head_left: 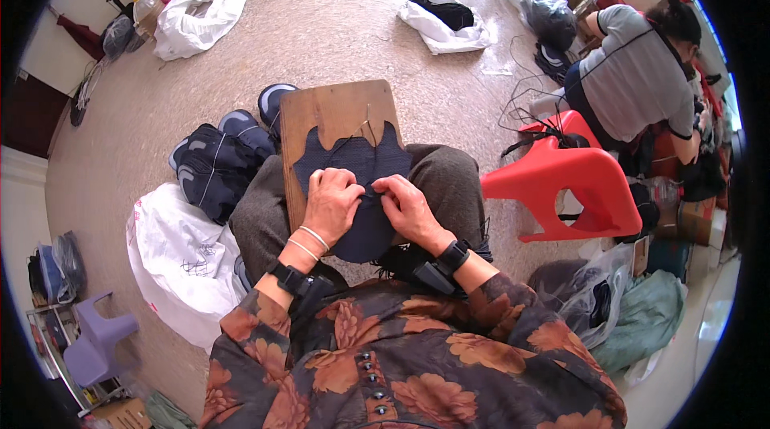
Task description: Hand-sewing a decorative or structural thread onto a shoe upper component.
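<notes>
A dark navy fabric piece [353, 158] with a pointed, scalloped far edge lies over a wooden board [337, 104] resting on my lap. Its near end hangs rounded past the board, between my knees. My left hand [330, 198] grips the cloth with bent fingers, thumb toward the middle. Close beside it, my right hand [411, 206] pinches the same cloth between thumb and fingers. The two hands nearly meet at the middle of the piece. A thin thread or wire [369, 126] stands at the cloth's far edge. Whether my fingers hold a needle is too small to see.
Tied bundles of dark fabric pieces [212, 172] lie left of my knee, beside a white sack [180, 252]. A red plastic stool [577, 176] lies tipped at my right. Beyond it, another person [642, 68] bends over work. An open white bag [445, 24] sits on the floor ahead.
</notes>
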The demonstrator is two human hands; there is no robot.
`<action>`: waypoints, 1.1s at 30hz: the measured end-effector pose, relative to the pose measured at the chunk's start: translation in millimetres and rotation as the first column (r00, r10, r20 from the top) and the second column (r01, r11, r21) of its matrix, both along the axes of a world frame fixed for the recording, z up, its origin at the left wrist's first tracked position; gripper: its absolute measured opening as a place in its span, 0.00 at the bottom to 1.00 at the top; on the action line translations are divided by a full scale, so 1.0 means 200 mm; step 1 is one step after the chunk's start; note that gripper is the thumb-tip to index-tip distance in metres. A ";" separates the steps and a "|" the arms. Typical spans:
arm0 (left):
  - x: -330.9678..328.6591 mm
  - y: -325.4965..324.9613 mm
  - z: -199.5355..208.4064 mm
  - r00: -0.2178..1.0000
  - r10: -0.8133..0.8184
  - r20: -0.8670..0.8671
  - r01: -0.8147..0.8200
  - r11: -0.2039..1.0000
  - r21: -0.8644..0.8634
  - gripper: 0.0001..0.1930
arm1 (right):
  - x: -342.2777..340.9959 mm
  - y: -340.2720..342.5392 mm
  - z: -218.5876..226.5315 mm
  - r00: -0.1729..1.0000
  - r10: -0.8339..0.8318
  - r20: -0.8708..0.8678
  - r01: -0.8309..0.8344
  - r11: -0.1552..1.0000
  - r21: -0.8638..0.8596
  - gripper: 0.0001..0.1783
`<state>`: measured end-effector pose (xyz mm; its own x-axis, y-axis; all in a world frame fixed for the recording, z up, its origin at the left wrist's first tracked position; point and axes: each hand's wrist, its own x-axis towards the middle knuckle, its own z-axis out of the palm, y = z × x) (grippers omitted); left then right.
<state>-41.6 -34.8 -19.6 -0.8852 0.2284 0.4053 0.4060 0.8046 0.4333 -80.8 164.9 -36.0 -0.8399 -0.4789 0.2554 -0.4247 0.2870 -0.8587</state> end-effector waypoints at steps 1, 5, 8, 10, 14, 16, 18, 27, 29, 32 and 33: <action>-0.02 0.02 -0.01 0.999 0.000 0.048 0.002 1.000 -0.031 0.09 | 0.00 0.01 -0.01 0.998 -0.008 -0.055 0.006 0.999 -0.032 0.12; -0.07 0.01 -0.01 0.989 -0.024 0.148 0.041 0.993 -0.115 0.08 | 0.02 0.02 -0.01 0.999 0.002 0.040 0.000 0.999 -0.038 0.13; -0.09 0.01 -0.01 0.982 -0.078 0.171 0.118 0.965 -0.236 0.07 | 0.03 0.01 0.02 0.999 0.007 0.034 -0.007 1.000 0.019 0.15; -0.09 0.02 0.00 0.988 -0.130 0.079 0.152 0.841 -0.520 0.08 | 0.05 0.01 0.04 0.989 0.018 0.147 -0.028 0.997 0.065 0.19; -0.09 0.01 0.01 0.976 -0.195 0.100 0.217 0.801 -0.558 0.09 | 0.05 0.01 0.02 0.996 0.010 0.091 -0.016 0.998 0.065 0.21; -0.08 -0.05 0.03 0.975 -0.172 0.144 0.223 0.800 -0.557 0.09 | 0.05 0.01 0.02 0.998 0.005 0.064 -0.010 0.998 0.064 0.21; -0.05 -0.13 0.04 0.981 -0.135 0.142 0.191 0.818 -0.543 0.08 | 0.05 0.01 0.01 0.998 0.004 0.055 -0.008 0.998 0.062 0.21; 0.06 -0.08 0.01 0.992 -0.027 0.126 0.022 0.999 0.037 0.12 | -0.02 0.00 0.00 0.993 -0.055 0.102 0.059 0.998 -0.037 0.14; 0.10 -0.08 0.01 0.988 -0.028 0.149 0.017 0.997 0.070 0.14 | -0.09 -0.02 0.00 0.989 -0.141 -0.038 0.141 0.990 0.008 0.11; 0.14 -0.07 0.00 0.990 0.009 0.141 -0.014 0.999 0.037 0.15 | -0.23 -0.11 0.05 0.979 -0.164 -0.124 0.178 0.978 0.111 0.10; 0.14 -0.07 0.00 0.992 0.003 0.126 -0.007 0.999 0.036 0.16 | -0.28 -0.13 0.05 0.978 -0.164 -0.128 0.193 0.945 0.264 0.11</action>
